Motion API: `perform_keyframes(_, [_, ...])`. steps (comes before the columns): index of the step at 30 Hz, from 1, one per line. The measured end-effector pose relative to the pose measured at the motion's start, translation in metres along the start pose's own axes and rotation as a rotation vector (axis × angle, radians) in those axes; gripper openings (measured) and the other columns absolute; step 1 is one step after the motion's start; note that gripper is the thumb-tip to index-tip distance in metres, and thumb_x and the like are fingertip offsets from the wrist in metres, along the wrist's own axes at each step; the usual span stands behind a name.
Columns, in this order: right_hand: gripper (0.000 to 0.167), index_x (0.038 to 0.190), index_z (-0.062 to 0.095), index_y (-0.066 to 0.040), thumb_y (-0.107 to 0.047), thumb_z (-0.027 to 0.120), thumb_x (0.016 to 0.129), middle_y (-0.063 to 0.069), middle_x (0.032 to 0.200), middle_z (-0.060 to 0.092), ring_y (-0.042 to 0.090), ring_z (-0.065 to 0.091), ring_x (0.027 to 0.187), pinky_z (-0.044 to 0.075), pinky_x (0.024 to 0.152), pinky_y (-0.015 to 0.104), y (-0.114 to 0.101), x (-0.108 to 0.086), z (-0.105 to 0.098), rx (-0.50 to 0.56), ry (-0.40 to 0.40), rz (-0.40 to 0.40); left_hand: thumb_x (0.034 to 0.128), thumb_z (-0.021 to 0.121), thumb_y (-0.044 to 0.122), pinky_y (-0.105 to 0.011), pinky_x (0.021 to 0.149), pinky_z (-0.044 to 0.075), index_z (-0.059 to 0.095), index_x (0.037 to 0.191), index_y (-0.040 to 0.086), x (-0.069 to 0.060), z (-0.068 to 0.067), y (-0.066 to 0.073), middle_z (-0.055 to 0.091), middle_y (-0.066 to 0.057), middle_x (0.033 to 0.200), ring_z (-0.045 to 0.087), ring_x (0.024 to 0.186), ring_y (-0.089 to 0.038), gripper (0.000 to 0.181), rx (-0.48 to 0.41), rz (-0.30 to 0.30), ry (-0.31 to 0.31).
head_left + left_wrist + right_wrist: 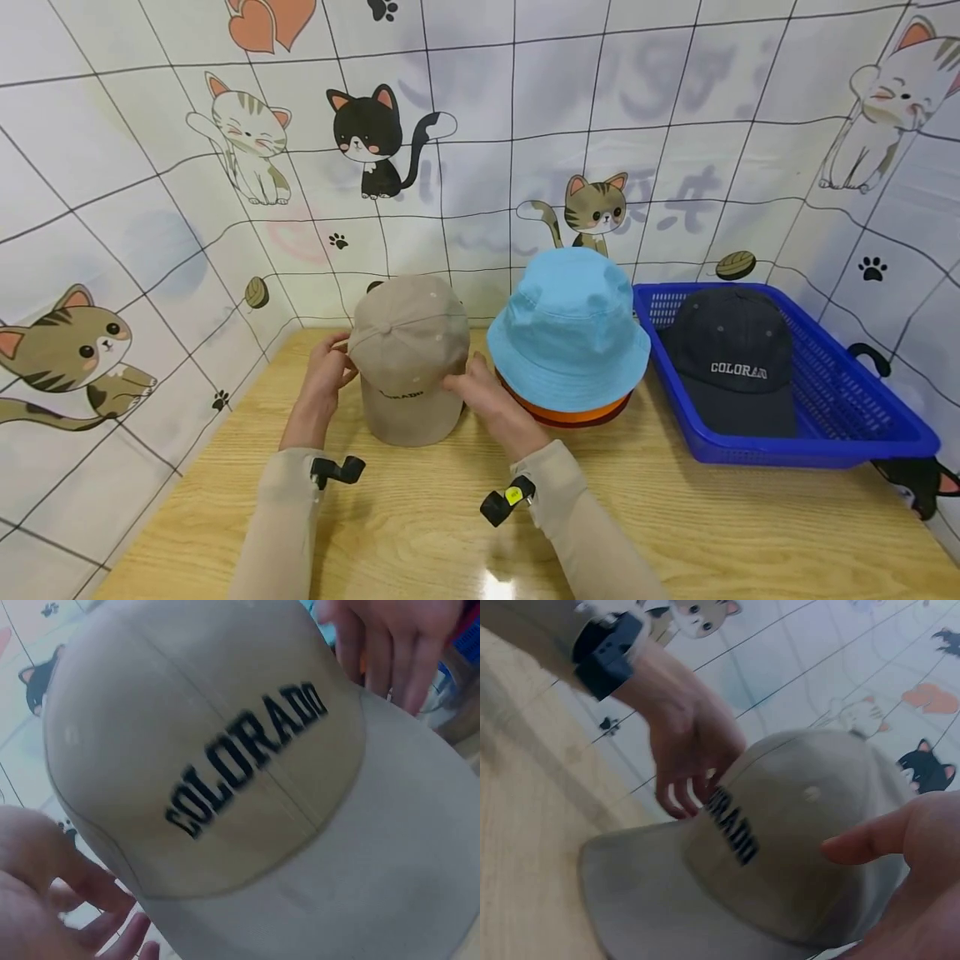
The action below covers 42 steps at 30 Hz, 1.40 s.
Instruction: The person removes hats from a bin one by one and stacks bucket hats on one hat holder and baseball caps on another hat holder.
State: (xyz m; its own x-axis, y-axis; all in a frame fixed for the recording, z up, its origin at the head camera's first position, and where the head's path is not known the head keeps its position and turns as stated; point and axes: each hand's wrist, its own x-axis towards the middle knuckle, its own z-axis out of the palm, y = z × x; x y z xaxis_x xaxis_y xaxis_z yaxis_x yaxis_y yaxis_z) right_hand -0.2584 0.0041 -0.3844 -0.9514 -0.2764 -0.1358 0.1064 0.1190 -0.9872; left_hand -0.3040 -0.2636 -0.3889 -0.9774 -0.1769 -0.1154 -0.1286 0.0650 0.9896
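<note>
A beige baseball cap [411, 333] with dark COLORADO lettering stands crown up near the back left of the table, its brim toward me. At its left edge is my left hand [327, 371], fingers bent at the rim. My right hand [491, 400] holds the other side; its thumb [870, 838] lies on the crown in the right wrist view, while the fingers are mostly hidden there. The left wrist view shows the lettered front close up, with the right fingers [405, 652] hanging beside it. Whether the cap touches the table cannot be seen.
Right of the cap stands a stack of bucket hats [570, 333], light blue on top, orange and dark red below. Farther right, a blue plastic basket [862, 417] holds a black COLORADO cap [731, 350]. A cat-printed tiled wall covering [480, 167] rises behind the wooden table [420, 533].
</note>
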Motion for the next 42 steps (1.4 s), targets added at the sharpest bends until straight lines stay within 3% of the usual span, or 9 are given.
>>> perform_keyframes(4, [0.089,0.162,0.006,0.007,-0.008,0.057,0.09,0.027,0.17,0.01,0.041,0.017,0.158,0.02,0.128,0.055,-0.02,-0.009,-0.005,-0.027,-0.089,-0.155,0.1026,0.047,0.004,-0.029,0.093,0.048,0.047,0.149,0.011,-0.01,0.001,0.017,0.053,0.002,0.13,0.055,0.099,-0.006,0.047,-0.066,0.024,0.164])
perform_keyframes(10, [0.076,0.163,0.018,-0.001,-0.011,0.057,0.099,0.024,0.168,0.024,0.04,0.023,0.157,0.024,0.127,0.057,-0.05,-0.038,-0.016,-0.04,-0.102,-0.219,0.0992,0.052,0.003,-0.026,0.086,0.048,0.058,0.123,0.015,-0.034,0.013,0.045,0.054,0.007,0.11,0.056,0.096,-0.009,0.027,-0.206,0.239,0.375])
perform_keyframes(14, [0.057,0.156,0.033,0.003,-0.008,0.053,0.103,0.029,0.155,0.044,0.044,0.047,0.143,0.044,0.115,0.055,-0.068,-0.056,-0.025,-0.012,-0.122,-0.33,0.0964,0.054,0.0,-0.027,0.085,0.049,0.06,0.114,0.014,-0.058,0.03,0.065,0.056,0.004,0.105,0.055,0.092,-0.012,0.023,-0.272,0.424,0.442])
perform_keyframes(18, [0.042,0.143,0.048,0.006,-0.001,0.052,0.102,0.03,0.14,0.058,0.04,0.067,0.122,0.058,0.098,0.044,-0.082,-0.075,-0.041,0.075,-0.067,-0.509,0.0943,0.055,-0.002,-0.028,0.081,0.05,0.061,0.109,0.011,-0.082,0.052,0.081,0.058,0.002,0.099,0.055,0.088,-0.015,0.021,-0.297,0.609,0.432])
perform_keyframes(23, [0.032,0.134,0.057,-0.001,-0.001,0.05,0.103,0.009,0.12,0.072,0.018,0.073,0.098,0.061,0.088,0.035,-0.091,-0.098,-0.068,0.175,0.037,-0.639,0.0936,0.056,-0.003,-0.024,0.073,0.052,0.063,0.102,0.009,-0.108,0.085,0.085,0.061,0.002,0.092,0.058,0.084,-0.013,0.016,-0.314,0.738,0.316])
perform_keyframes(26, [0.029,0.127,0.062,-0.007,0.001,0.049,0.103,-0.001,0.108,0.074,0.016,0.072,0.09,0.062,0.084,0.034,-0.093,-0.112,-0.086,0.214,0.101,-0.722,0.0934,0.058,-0.003,-0.023,0.075,0.053,0.062,0.104,0.003,-0.124,0.112,0.079,0.063,0.002,0.094,0.06,0.085,-0.016,0.013,-0.283,0.751,0.185])
perform_keyframes(34, [0.02,0.119,0.066,-0.001,0.002,0.056,0.102,0.007,0.098,0.074,0.018,0.07,0.076,0.06,0.07,0.03,-0.084,-0.139,-0.129,0.105,0.248,-0.798,0.0955,0.061,0.003,-0.025,0.08,0.054,0.06,0.109,-0.003,-0.16,0.179,0.048,0.064,-0.013,0.104,0.063,0.096,-0.016,0.015,-0.147,0.662,-0.22])
perform_keyframes(39, [0.018,0.119,0.065,0.003,0.001,0.057,0.103,0.004,0.098,0.075,0.016,0.07,0.074,0.059,0.066,0.025,-0.071,-0.146,-0.16,0.006,0.274,-0.816,0.0981,0.059,0.007,-0.025,0.079,0.056,0.06,0.113,-0.001,-0.176,0.205,0.032,0.066,-0.016,0.11,0.066,0.098,-0.026,0.017,-0.043,0.599,-0.397])
perform_keyframes(42, [0.017,0.118,0.065,0.001,0.001,0.056,0.103,0.0,0.098,0.074,0.013,0.07,0.074,0.058,0.064,0.023,-0.065,-0.147,-0.181,-0.058,0.277,-0.82,0.0973,0.059,0.005,-0.025,0.081,0.057,0.062,0.113,0.003,-0.181,0.217,0.027,0.067,-0.016,0.112,0.067,0.096,-0.021,0.016,-0.015,0.553,-0.471])
